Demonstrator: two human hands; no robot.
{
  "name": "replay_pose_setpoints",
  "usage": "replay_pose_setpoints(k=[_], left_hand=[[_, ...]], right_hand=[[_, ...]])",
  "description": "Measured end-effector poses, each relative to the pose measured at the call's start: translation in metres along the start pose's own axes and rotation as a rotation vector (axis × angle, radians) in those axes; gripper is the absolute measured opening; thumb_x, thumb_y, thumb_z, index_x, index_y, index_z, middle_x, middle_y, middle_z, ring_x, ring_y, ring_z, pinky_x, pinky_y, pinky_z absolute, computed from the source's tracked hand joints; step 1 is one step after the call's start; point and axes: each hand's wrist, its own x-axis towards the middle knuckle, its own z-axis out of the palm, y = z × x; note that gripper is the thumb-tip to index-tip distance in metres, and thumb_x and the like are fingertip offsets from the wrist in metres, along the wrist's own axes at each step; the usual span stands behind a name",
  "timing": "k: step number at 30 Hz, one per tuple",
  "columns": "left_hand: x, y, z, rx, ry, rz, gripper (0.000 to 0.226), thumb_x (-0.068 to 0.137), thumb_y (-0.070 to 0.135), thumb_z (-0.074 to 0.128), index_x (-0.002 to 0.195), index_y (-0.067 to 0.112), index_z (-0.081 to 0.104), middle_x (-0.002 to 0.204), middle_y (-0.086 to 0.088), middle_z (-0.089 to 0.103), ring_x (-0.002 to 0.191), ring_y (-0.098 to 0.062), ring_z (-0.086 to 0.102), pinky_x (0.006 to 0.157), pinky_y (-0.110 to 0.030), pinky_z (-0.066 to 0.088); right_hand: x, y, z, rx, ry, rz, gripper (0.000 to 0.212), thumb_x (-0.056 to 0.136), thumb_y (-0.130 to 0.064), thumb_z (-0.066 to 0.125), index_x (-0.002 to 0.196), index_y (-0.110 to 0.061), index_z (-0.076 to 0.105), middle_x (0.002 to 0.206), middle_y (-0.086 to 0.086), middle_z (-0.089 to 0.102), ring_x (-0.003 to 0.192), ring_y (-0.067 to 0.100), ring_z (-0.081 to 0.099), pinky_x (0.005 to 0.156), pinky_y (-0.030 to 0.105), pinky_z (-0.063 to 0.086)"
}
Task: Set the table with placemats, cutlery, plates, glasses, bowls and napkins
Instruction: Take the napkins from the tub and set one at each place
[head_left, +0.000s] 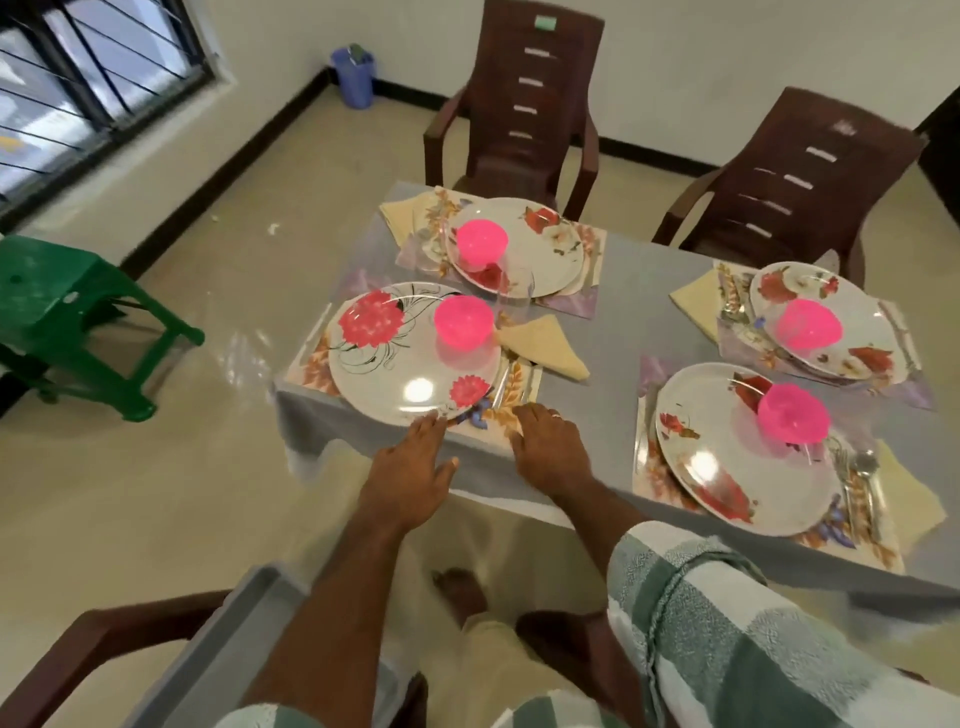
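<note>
Four place settings lie on the grey table (613, 322). The near left one has a floral placemat (306, 371), a white plate (400, 358) with red flowers, a pink bowl (463, 319) on it, cutlery (501, 387) at its right and a yellow napkin (545, 345). My left hand (418, 465) reaches to the plate's near rim with straight fingers. My right hand (548, 441) rests with its fingers on the placemat's near right corner. A clear glass (514, 283) stands between the two left settings, faint and blurred.
Three more settings with flowered plates (727, 467) and pink bowls (792, 413) fill the back and right. Two brown chairs (519, 98) stand behind the table, a third arm at bottom left. A green stool (67, 312) stands left. A blue bin (355, 75) sits by the wall.
</note>
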Motion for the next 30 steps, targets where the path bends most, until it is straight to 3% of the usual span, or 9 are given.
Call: replay_pose_setpoints(k=[3, 7, 9, 14, 18, 25, 30], left_hand=[[0.057, 0.010, 0.001, -0.042, -0.006, 0.016, 0.058, 0.104, 0.036, 0.051, 0.156, 0.019, 0.032, 0.162, -0.002, 0.035, 0.144, -0.025, 0.040, 0.115, -0.047, 0.037], [0.110, 0.021, -0.002, -0.134, 0.019, 0.063, 0.035, 0.103, 0.033, 0.053, 0.136, 0.022, 0.052, 0.115, 0.002, 0.073, 0.100, -0.024, 0.071, 0.091, -0.042, 0.054], [0.131, 0.025, -0.003, -0.137, -0.003, 0.059, 0.032, 0.103, 0.033, 0.050, 0.132, 0.021, 0.054, 0.101, 0.001, 0.077, 0.089, -0.023, 0.074, 0.087, -0.041, 0.056], [0.169, 0.031, 0.003, -0.191, -0.022, -0.064, 0.035, 0.103, 0.037, 0.052, 0.128, 0.016, 0.063, 0.111, -0.006, 0.075, 0.091, -0.023, 0.073, 0.085, -0.040, 0.058], [0.184, 0.034, 0.015, -0.251, -0.128, -0.113, 0.025, 0.101, 0.037, 0.052, 0.109, 0.020, 0.067, 0.092, -0.001, 0.074, 0.063, -0.018, 0.072, 0.068, -0.044, 0.063], [0.198, 0.051, 0.026, -0.174, -0.134, -0.096, 0.027, 0.098, 0.042, 0.052, 0.106, 0.022, 0.069, 0.097, 0.000, 0.070, 0.072, -0.024, 0.069, 0.066, -0.043, 0.061], [0.200, 0.073, 0.047, -0.079, -0.161, -0.053, 0.022, 0.099, 0.032, 0.054, 0.103, 0.016, 0.069, 0.094, -0.005, 0.072, 0.084, -0.026, 0.067, 0.078, -0.042, 0.057]], right_hand=[[0.060, 0.029, -0.002, -0.007, -0.043, 0.081, 0.031, 0.096, -0.027, 0.056, 0.124, -0.017, 0.060, 0.124, 0.008, 0.064, 0.108, 0.033, 0.062, 0.087, 0.045, 0.046], [0.119, 0.062, -0.009, 0.082, -0.070, 0.274, 0.045, 0.098, -0.036, 0.055, 0.139, -0.020, 0.049, 0.139, 0.007, 0.054, 0.127, 0.032, 0.050, 0.101, 0.048, 0.038], [0.141, 0.078, -0.010, 0.136, -0.103, 0.380, 0.057, 0.095, -0.042, 0.059, 0.144, -0.020, 0.040, 0.142, 0.007, 0.048, 0.130, 0.033, 0.046, 0.104, 0.051, 0.036], [0.180, 0.094, -0.006, 0.379, -0.193, 0.601, 0.070, 0.088, -0.048, 0.067, 0.144, -0.023, 0.033, 0.142, 0.009, 0.049, 0.131, 0.035, 0.047, 0.106, 0.054, 0.030], [0.189, 0.096, -0.001, 0.363, -0.233, 0.678, 0.070, 0.086, -0.048, 0.069, 0.142, -0.021, 0.037, 0.142, 0.010, 0.048, 0.131, 0.035, 0.046, 0.105, 0.054, 0.030], [0.173, 0.096, 0.005, 0.486, -0.249, 0.799, 0.041, 0.082, -0.042, 0.070, 0.117, -0.022, 0.061, 0.118, 0.006, 0.064, 0.112, 0.032, 0.059, 0.102, 0.049, 0.039], [0.127, 0.109, 0.007, 0.691, -0.063, 0.965, 0.036, 0.079, -0.030, 0.078, 0.107, -0.009, 0.069, 0.110, 0.011, 0.070, 0.103, 0.030, 0.066, 0.088, 0.039, 0.053]])
